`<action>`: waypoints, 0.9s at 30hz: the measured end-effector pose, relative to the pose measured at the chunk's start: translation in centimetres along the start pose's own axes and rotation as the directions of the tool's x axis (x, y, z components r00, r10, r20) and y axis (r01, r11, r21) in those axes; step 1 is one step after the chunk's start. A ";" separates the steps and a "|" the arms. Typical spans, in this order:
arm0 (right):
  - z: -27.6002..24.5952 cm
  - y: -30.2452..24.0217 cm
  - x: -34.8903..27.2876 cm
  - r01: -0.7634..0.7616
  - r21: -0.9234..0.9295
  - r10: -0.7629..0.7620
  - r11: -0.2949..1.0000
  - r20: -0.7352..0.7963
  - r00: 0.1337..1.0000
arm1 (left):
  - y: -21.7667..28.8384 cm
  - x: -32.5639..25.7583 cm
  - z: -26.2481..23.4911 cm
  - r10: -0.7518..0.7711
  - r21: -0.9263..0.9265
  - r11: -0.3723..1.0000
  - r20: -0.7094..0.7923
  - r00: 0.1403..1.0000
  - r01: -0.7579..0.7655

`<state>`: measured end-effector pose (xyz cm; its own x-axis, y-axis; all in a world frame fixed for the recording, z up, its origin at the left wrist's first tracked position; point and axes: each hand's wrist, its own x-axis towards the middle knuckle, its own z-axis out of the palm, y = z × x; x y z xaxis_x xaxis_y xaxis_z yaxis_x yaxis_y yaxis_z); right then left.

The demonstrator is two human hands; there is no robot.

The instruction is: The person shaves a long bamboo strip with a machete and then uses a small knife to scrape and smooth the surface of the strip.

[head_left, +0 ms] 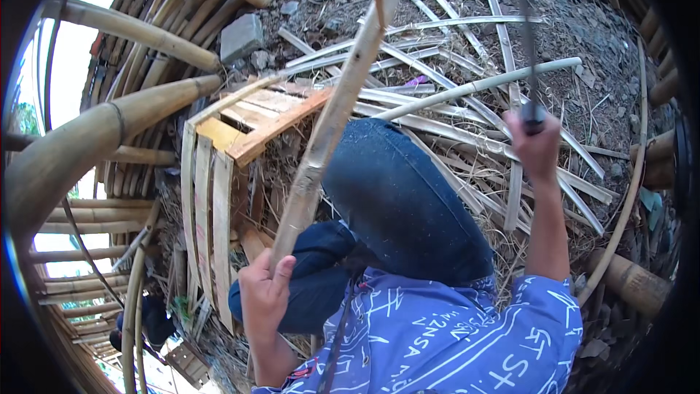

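Note:
My left hand (262,293) grips the lower end of a long split-bamboo slat (327,135), which slants up past my bent knee to the top of the head view. A thin shaving curls off the slat near its upper part. In my right hand (538,149), out to the right, is a machete (530,51) by its dark handle. Its narrow blade points away from me and is apart from the slat. Several pale bamboo strips (474,113) lie crossed on the ground beyond my knee, with thin shavings among them.
A low slatted wooden crate (208,208) stands beside my left knee. Thick bamboo poles (157,113) stick in from the left, before a stack of bamboo. A grey block (242,38) sits behind the crate. At the right lies another thick bamboo piece (633,284).

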<state>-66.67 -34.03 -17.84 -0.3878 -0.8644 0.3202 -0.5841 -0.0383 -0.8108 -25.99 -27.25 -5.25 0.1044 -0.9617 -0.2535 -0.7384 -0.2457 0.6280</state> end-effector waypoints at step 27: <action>-8.3 16.7 0.1 -0.592 -0.037 0.555 0.805 -0.304 0.774 | -4.7 -3.6 -1.6 -0.105 -0.031 0.994 -0.097 0.990 0.103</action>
<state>-82.35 -30.62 -27.27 -0.8413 -0.5380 -0.0534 -0.2669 0.4992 -0.8244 -21.81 -22.86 -6.09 0.2456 -0.9378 -0.2455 -0.7030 -0.3467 0.6210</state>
